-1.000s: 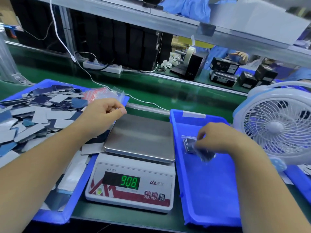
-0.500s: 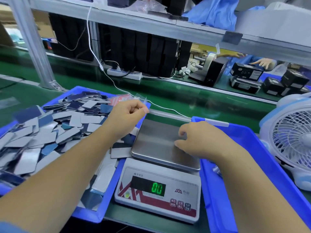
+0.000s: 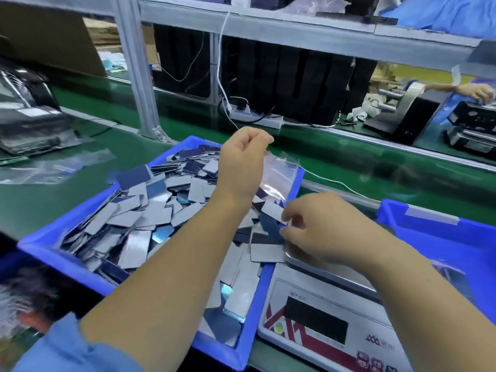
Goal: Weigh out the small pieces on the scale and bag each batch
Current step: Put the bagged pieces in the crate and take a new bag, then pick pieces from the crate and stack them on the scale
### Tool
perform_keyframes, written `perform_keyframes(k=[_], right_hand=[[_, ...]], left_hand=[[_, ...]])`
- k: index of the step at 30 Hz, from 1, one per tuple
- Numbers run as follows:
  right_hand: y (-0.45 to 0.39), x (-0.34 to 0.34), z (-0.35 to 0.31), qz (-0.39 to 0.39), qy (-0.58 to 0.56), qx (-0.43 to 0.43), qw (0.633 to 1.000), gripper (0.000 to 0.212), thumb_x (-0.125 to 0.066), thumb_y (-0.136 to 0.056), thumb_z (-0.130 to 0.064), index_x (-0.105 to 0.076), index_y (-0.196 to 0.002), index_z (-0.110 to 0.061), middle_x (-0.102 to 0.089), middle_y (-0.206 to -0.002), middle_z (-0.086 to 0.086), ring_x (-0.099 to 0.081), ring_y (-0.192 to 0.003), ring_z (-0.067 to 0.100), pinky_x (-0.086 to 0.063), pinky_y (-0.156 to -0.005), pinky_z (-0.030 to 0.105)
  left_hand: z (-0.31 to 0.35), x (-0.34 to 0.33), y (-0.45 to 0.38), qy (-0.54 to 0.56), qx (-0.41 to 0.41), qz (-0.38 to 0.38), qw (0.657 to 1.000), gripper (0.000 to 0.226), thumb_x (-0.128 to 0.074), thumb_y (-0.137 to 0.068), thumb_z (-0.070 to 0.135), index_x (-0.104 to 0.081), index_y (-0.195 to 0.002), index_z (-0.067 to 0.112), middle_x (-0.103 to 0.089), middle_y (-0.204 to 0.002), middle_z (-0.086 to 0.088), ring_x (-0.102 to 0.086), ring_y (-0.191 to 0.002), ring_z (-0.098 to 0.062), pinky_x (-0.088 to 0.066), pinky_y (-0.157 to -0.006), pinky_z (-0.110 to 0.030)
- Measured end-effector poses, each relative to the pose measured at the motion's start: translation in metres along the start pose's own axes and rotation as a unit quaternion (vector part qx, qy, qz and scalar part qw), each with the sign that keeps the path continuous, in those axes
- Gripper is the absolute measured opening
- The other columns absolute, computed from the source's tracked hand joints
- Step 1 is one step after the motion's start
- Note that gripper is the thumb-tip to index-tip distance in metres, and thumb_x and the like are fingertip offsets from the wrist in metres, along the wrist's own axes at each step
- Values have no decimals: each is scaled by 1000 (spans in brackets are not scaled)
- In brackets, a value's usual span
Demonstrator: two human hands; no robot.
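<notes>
A blue bin (image 3: 40, 247) in the middle holds a heap of small flat grey and blue pieces (image 3: 150, 210). My left hand (image 3: 243, 162) is raised over the bin's far right corner and pinches the top of a clear plastic bag (image 3: 277, 178), which hangs open-ended below it. My right hand (image 3: 316, 226) reaches across from the scale, fingers curled at the pieces lying on the bin's right edge, close under the bag. The white scale (image 3: 322, 315) stands at the lower right; its steel pan is mostly hidden by my right forearm, and its display looks dark.
A second blue bin (image 3: 442, 232) stands right of the scale. Loose clear bags (image 3: 53, 167) lie on the green belt to the left, beside a dark tray. A power strip (image 3: 255, 118) and white cable sit behind. Another person's hand works far right.
The view swung left. My left hand lifted the bag above the bin. My right hand left the right bin, crossed the scale pan and now reaches the pieces at the bin's edge.
</notes>
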State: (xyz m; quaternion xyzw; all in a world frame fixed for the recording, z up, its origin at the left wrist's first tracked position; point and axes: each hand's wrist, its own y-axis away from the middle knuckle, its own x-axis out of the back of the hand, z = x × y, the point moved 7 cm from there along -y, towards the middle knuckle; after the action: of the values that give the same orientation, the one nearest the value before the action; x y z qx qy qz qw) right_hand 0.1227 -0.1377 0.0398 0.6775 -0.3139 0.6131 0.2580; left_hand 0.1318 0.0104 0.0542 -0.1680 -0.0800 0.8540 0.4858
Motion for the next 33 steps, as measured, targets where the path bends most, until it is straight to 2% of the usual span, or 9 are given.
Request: perform_keyframes(k=[2,5,11,15,19,23,27,30,33], right_hand=[[-8,-7,-14,-16,-8,37,999,23,-59,-87,-47,-65,-93,-26,-63,-91,-6,-56,-87,21,-51,-74,37],[-20,-19,-26,-56,-9,60,997,41,-66,-72,-60,-54,-72,-21,-52,-75,-4,-49,-74,19,-42,-57,37],[-34,-29,-17,-106,77,-6,991,67,-63,-50,-83,-55,-91,-31,-53,-85,-9,-40,-85,14,-30,-64,32],[-35,-30,-19,-120,-4,-43,992,66,-73,-49,-72,-59,-95,-27,-62,-81,-7,-54,-80,13,-39,-59,30],[-35,-29,-19,-111,-72,-60,989,59,-81,-52,-62,-60,-92,-23,-65,-82,-5,-62,-77,14,-56,-68,36],[-38,-27,-17,-97,-100,-58,989,46,-84,-55,-58,-58,-74,-26,-58,-67,-12,-53,-62,2,-40,-50,24],[-37,-33,-17,-141,-83,-37,986,45,-81,-59,-58,-53,-67,-24,-55,-53,-25,-50,-59,6,-35,-53,27],[-38,-31,-19,-141,-74,-20,987,44,-80,-61,-53,-51,-64,-20,-49,-52,-9,-46,-55,13,-35,-52,29],[-36,-31,-24,-139,-99,-3,985,34,-79,-64,-43,-56,-66,-19,-51,-54,-11,-45,-50,7,-36,-48,23]], left_hand=[[3,-1,0,7,-2,0,1000,25,-55,-83,17,-62,-62,30,-39,-47,16,-36,-45,-5,-30,-51,-23],[6,1,-1,1,-16,0,1000,27,-53,-87,12,-61,-65,26,-35,-46,15,-32,-46,-8,-29,-48,-21],[7,4,0,-8,-21,-2,1000,21,-54,-90,12,-60,-71,19,-38,-46,16,-34,-48,-5,-31,-50,-19],[7,3,-1,-6,-32,-7,999,18,-53,-89,14,-61,-73,16,-39,-47,17,-35,-49,-5,-32,-49,-16],[7,1,-1,-14,-42,-9,999,18,-54,-89,15,-62,-73,16,-39,-48,16,-35,-50,-7,-33,-50,-15],[8,0,-1,-10,-51,-12,999,16,-53,-88,14,-61,-74,13,-37,-49,15,-32,-49,-9,-31,-48,-17],[8,-1,0,-10,-54,-17,998,17,-53,-91,9,-61,-75,10,-35,-48,15,-30,-48,-8,-30,-47,-19],[8,-1,0,-14,-55,-16,998,18,-53,-92,6,-61,-76,8,-35,-49,13,-30,-49,-8,-29,-47,-19],[9,-1,1,-19,-62,-18,998,16,-53,-91,7,-61,-77,6,-37,-51,11,-31,-50,-7,-30,-49,-19]])
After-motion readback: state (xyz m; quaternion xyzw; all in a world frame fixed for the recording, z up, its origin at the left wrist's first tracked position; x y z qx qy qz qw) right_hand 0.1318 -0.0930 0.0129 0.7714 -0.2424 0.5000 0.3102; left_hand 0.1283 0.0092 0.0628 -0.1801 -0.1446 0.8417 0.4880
